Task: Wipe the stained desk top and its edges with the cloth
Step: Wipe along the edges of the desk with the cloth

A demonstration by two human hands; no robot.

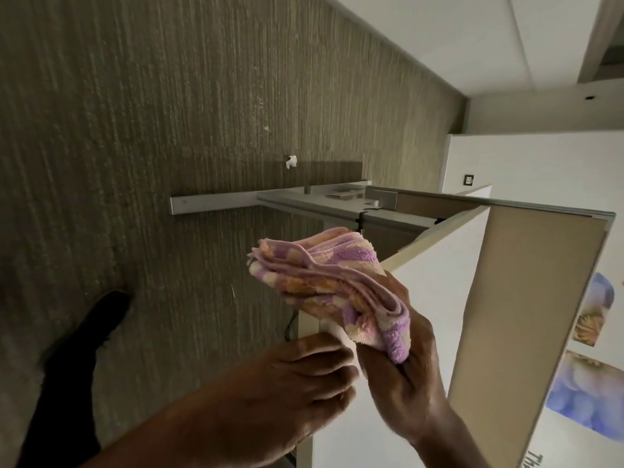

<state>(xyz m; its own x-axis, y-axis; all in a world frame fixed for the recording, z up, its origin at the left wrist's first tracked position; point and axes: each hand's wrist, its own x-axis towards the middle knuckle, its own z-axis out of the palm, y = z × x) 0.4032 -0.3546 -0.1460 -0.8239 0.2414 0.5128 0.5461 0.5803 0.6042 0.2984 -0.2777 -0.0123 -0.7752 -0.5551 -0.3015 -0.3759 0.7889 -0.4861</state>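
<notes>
Right hand [401, 363] clamped on the folded terry cloth with pink, lilac, orange and cream checks [324, 282]; its fingers wrap the near end of the stack. The cloth is held up in the air, far end fanning out in several layers, not touching any surface. Left hand [297, 383] sits just beside the right, fingers curled together near the cloth's lower corner; cannot tell whether it grips anything. Cloth pile looks fluffy, edges hemmed in lilac. Left of the hands: a dark shoe [101, 319] on grey-brown striped carpet [118, 130]. Under and right of the hands: a white panel surface [435, 298], then a beige fabric-faced partition with a metal frame [526, 298]. Right edge: a white poster with blue and orange blurred flower prints [580, 393]; black lettering at its bottom starts "The", rest cut off. Further off: a grey desk [320, 202] with a slim metal rail [216, 204] running from it, and small flat items on top, too small to tell. A scrap of white paper [291, 161] lies on the carpet beyond. Far end: white wall with a small dark switch plate [468, 179].
</notes>
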